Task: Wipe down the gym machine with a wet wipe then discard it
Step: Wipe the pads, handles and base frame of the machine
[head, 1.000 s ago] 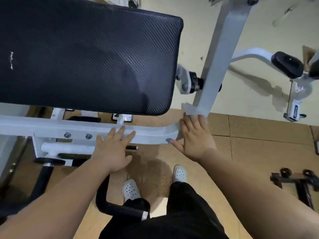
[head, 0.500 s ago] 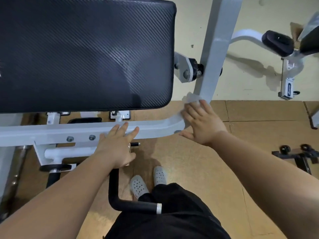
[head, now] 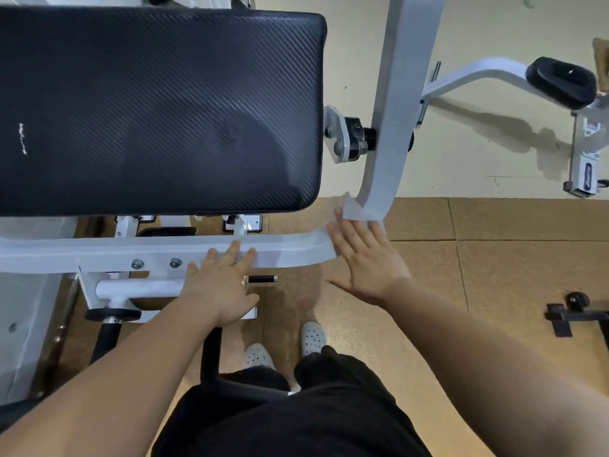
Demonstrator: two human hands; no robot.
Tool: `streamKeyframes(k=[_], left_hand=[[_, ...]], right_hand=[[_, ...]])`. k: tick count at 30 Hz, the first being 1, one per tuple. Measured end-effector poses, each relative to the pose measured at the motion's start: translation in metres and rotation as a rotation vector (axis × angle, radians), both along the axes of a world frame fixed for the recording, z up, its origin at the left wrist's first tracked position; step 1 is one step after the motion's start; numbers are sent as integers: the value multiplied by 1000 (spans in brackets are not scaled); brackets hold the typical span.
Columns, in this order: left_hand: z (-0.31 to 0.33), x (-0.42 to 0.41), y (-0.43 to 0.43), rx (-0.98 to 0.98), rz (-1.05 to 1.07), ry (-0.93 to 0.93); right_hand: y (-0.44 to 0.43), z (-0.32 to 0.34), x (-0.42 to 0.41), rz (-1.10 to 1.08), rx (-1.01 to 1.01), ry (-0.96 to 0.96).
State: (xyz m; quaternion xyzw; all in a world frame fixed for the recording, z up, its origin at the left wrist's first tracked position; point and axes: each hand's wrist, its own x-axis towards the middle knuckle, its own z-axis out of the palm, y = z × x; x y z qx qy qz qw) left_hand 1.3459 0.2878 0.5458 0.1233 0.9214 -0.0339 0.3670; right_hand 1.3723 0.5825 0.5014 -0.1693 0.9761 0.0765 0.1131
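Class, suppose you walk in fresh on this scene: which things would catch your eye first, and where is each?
The big black padded bench fills the upper left. Below its right corner, the right hand presses a wet wipe flat against the bend of the white frame. The left hand rests flat on the frame's horizontal bar, lower centre.

We count two hands: one left hand (head: 219,291), one right hand (head: 365,258). Wet wipe (head: 354,209): one, white. Pads: two, being one large black pad (head: 158,110) and one small black pad (head: 562,81) off to the right. Bolt heads (head: 137,264) on the white frame bar (head: 82,253): two, side by side. White shoes (head: 258,356): two. Ring (head: 244,280): one, on the left hand.
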Motion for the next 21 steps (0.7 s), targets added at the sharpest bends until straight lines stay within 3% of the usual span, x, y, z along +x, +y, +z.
streamKeyframes(k=[7,11,15,18,21], left_hand=[[-3,-17,-13,71,-66,64],[-5,-24,-32,135,-177,122],[-13,-32,-63,203,-303,115],[-14,-37,-84,287,-273,96],[-16,-39,-94,364,-263,86]], right_hand=[[-60,-20,6,-432,-228,41],[-112,-38,19,-307,-236,-52],[-97,-29,11,-238,-119,-6],[-76,-15,6,-338,-23,16],[-109,-9,4,-478,-64,-37]])
